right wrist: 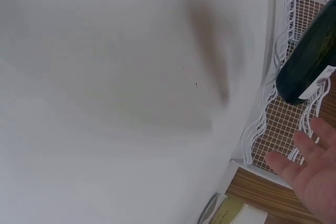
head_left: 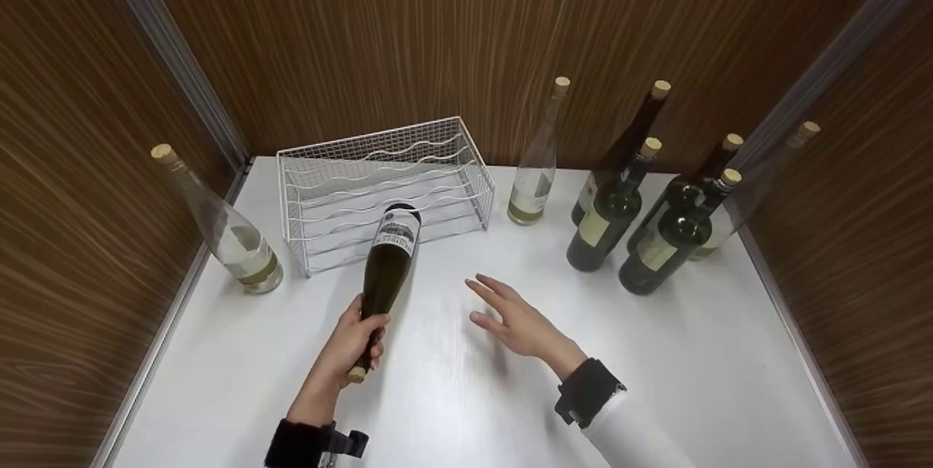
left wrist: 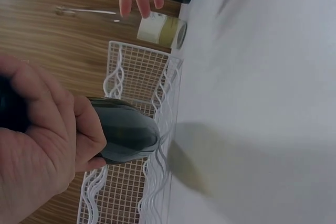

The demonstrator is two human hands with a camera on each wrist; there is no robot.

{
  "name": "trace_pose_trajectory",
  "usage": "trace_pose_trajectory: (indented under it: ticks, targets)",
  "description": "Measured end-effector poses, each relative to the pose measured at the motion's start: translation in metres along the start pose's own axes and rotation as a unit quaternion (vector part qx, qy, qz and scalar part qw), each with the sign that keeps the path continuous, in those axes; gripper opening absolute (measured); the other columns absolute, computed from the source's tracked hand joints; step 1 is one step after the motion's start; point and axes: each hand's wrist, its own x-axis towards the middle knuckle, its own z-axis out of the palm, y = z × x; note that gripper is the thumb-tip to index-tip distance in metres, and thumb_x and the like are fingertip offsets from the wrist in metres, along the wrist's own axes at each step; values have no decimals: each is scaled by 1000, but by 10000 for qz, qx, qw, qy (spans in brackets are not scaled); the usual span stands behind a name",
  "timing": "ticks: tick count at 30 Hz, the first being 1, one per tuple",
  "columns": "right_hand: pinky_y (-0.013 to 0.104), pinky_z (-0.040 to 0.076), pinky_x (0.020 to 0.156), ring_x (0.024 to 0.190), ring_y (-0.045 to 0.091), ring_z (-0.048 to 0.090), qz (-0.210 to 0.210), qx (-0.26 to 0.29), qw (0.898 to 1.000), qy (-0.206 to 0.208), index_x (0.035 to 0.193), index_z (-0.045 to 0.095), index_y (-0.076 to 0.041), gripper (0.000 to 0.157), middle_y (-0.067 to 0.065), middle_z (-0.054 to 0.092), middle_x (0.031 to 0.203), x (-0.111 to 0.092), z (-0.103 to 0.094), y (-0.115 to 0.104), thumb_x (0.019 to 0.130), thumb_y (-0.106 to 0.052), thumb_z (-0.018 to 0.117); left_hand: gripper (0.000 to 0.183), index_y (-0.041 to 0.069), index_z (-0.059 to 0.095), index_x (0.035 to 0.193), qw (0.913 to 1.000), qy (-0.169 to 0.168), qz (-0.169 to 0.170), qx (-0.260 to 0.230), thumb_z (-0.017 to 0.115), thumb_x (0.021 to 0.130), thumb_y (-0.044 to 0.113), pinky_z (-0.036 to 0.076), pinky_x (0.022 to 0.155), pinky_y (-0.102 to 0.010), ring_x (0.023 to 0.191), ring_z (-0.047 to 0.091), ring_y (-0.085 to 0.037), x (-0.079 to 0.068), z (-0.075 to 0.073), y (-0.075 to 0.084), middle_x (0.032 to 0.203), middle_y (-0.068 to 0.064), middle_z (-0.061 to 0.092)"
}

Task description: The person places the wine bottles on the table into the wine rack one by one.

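A dark green wine bottle (head_left: 390,256) with a white label is tilted, its base toward the white wire rack (head_left: 386,169) and its cork toward the person. My left hand (head_left: 353,340) grips it round the neck. In the left wrist view the bottle (left wrist: 126,129) extends past the curled fingers, in front of the rack's wavy wires. The right wrist view shows the bottle's base (right wrist: 294,85) before the rack; whether they touch I cannot tell. My right hand (head_left: 521,322) hovers over the table to the bottle's right, fingers spread, holding nothing.
A clear corked bottle (head_left: 244,246) stands left of the rack, another clear bottle (head_left: 532,184) right of it. Several dark bottles (head_left: 605,227) and a clear one cluster at the right of the white table (head_left: 452,395). Wood-grain panels (head_left: 364,38) enclose the back and sides.
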Motion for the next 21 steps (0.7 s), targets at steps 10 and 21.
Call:
trace_pose_trajectory:
  ticks: [10, 21]
  targets:
    - [50, 30, 112, 144, 25, 25, 26, 34, 9998, -210, 156, 28, -29, 65, 3, 25, 159, 3, 8, -3, 100, -59, 41, 48, 10, 29, 143, 9986, 415, 302, 158, 50, 100, 10, 42, 36, -23, 43, 45, -8, 11, -3, -16, 72, -5, 46]
    - [50, 28, 113, 145, 26, 24, -6, 17, 9995, -305, 156, 27, -29, 66, 3, 25, 159, 4, 10, -4, 99, -60, 39, 60, 19, 20, 152, 9954, 774, 552, 124, 48, 101, 9, 42, 35, -25, 41, 46, -10, 22, -6, -38, 61, -4, 46]
